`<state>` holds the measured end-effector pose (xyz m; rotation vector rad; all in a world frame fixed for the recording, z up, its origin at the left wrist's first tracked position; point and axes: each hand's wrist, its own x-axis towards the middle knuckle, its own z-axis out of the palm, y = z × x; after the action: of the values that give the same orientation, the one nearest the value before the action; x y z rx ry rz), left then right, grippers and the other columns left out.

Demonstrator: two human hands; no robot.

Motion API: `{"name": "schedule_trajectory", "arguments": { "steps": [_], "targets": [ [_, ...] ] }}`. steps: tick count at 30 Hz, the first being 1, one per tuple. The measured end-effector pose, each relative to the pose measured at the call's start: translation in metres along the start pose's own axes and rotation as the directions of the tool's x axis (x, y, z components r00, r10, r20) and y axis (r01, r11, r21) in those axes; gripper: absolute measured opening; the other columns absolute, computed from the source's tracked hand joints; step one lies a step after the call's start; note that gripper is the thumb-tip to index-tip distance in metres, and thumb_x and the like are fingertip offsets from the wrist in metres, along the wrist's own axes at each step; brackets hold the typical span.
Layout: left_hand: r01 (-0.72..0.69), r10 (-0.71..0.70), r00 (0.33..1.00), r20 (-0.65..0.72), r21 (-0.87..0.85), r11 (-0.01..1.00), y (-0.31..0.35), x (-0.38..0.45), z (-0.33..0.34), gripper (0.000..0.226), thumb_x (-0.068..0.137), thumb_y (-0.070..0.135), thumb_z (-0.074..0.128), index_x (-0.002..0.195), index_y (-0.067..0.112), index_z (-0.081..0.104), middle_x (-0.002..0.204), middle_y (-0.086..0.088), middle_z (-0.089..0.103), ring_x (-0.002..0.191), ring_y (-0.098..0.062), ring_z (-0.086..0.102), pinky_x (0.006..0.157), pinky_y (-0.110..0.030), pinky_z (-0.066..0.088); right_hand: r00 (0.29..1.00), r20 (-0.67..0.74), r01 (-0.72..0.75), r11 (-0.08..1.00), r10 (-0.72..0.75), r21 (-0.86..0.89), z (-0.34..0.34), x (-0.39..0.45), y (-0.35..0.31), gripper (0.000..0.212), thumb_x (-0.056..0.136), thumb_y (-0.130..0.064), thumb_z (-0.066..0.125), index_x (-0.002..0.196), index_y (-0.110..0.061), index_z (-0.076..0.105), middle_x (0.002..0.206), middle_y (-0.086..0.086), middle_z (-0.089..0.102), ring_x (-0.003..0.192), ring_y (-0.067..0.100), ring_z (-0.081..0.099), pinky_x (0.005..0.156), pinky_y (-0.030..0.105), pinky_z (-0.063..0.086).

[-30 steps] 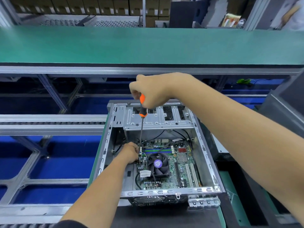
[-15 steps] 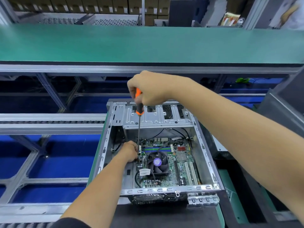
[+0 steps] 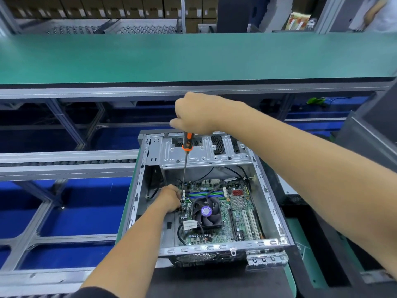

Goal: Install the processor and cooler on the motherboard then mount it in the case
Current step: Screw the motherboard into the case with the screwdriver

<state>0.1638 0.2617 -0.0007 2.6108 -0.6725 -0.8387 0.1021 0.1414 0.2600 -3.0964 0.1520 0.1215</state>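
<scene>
Inside the open PC case (image 3: pixel 268 198), the motherboard (image 3: pixel 234 211) lies flat w/ cooler fan (image 3: pixel 206 211) seated near its left side. Right hand (image 3: pixel 194 117) fists the orange-black screwdriver (image 3: pixel 186 160) handle, shaft near-vertical, tip at board's far-left corner. Left hand (image 3: pixel 170 200) curls beside the tip (can't tell if pinching anything).

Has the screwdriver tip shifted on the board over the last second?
No. The screwdriver tip sits at the same spot relative to the cooler fan, beside the left hand.
</scene>
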Motion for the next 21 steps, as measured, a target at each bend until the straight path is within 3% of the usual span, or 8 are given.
{"name": "schedule_trajectory", "arguments": {
  "steps": [4,7,11,14,16,18,20,21],
  "targets": [
    [0.005,-0.005,1.000,0.004,-0.026,1.000,0.002,0.000,-0.002,0.035,0.084,-0.004,0.053,0.061,0.021,0.047,0.120,-0.004,0.057,0.098,-0.020,0.057,0.075,-0.015,0.039,0.980,0.171,0.086,0.992,-0.100,0.089,-0.009,-0.005,0.004,0.011,0.086,-0.020,0.055,0.096,-0.019,0.051,0.101,-0.001,0.051,0.077,0.026,0.062,0.066,0.042,0.052],
    [0.004,-0.004,1.000,-0.003,-0.027,1.000,0.002,-0.001,-0.003,0.034,0.085,-0.004,0.053,0.062,0.021,0.047,0.112,-0.003,0.054,0.087,-0.015,0.050,0.073,-0.013,0.038,0.986,0.090,0.130,0.988,-0.137,0.083,-0.008,-0.004,0.003,0.004,0.088,-0.015,0.054,0.087,-0.019,0.053,0.091,-0.002,0.054,0.074,0.017,0.056,0.057,0.031,0.041],
    [0.008,-0.008,1.000,-0.004,-0.028,1.000,0.002,-0.003,-0.002,0.033,0.085,-0.005,0.051,0.064,0.020,0.046,0.103,0.002,0.047,0.086,-0.013,0.046,0.073,-0.013,0.038,0.999,-0.043,-0.010,1.000,0.009,-0.021,0.001,0.000,-0.002,0.041,0.099,-0.035,0.044,0.065,-0.013,0.037,0.068,0.004,0.042,0.054,0.019,0.040,0.048,0.030,0.025],
    [0.008,-0.008,1.000,-0.003,-0.032,0.999,0.002,-0.004,-0.002,0.032,0.085,-0.005,0.050,0.065,0.020,0.046,0.104,0.002,0.047,0.087,-0.013,0.047,0.074,-0.013,0.038,0.996,0.077,0.044,0.999,-0.044,0.007,-0.005,-0.001,0.002,0.026,0.094,-0.036,0.052,0.086,-0.012,0.051,0.088,0.005,0.052,0.065,0.022,0.050,0.056,0.034,0.041],
    [0.013,-0.013,1.000,-0.002,-0.035,0.999,0.003,-0.005,-0.002,0.032,0.086,-0.005,0.049,0.066,0.020,0.047,0.104,0.003,0.048,0.087,-0.012,0.047,0.073,-0.013,0.038,0.980,0.158,0.103,0.990,-0.117,0.093,-0.011,-0.004,0.004,0.012,0.090,-0.019,0.052,0.102,-0.017,0.051,0.105,0.001,0.049,0.076,0.021,0.054,0.064,0.034,0.045],
    [0.017,-0.017,1.000,0.000,-0.032,0.999,0.003,-0.006,-0.002,0.032,0.085,-0.006,0.048,0.065,0.019,0.047,0.103,0.003,0.048,0.086,-0.013,0.046,0.073,-0.013,0.037,0.981,0.103,0.151,0.982,-0.162,0.113,-0.012,-0.005,0.002,0.014,0.087,-0.011,0.052,0.100,-0.016,0.056,0.096,-0.003,0.054,0.079,0.017,0.053,0.061,0.029,0.041],
    [0.014,-0.014,1.000,0.001,-0.029,0.999,0.005,-0.005,-0.002,0.033,0.086,-0.006,0.048,0.065,0.019,0.046,0.104,0.002,0.047,0.085,-0.013,0.046,0.073,-0.014,0.038,0.990,-0.004,0.137,0.989,-0.137,0.052,-0.009,-0.003,-0.002,0.011,0.090,-0.020,0.058,0.088,-0.009,0.060,0.080,-0.002,0.055,0.070,0.018,0.052,0.053,0.029,0.035],
    [0.013,-0.013,1.000,0.006,-0.025,1.000,0.005,-0.004,-0.002,0.032,0.086,-0.006,0.049,0.065,0.018,0.046,0.104,0.002,0.047,0.086,-0.013,0.046,0.073,-0.014,0.038,0.994,-0.034,0.107,0.994,-0.106,0.024,-0.006,0.000,-0.003,0.024,0.093,-0.027,0.057,0.078,-0.008,0.056,0.074,0.001,0.053,0.065,0.021,0.049,0.050,0.029,0.031]
  ]
}}
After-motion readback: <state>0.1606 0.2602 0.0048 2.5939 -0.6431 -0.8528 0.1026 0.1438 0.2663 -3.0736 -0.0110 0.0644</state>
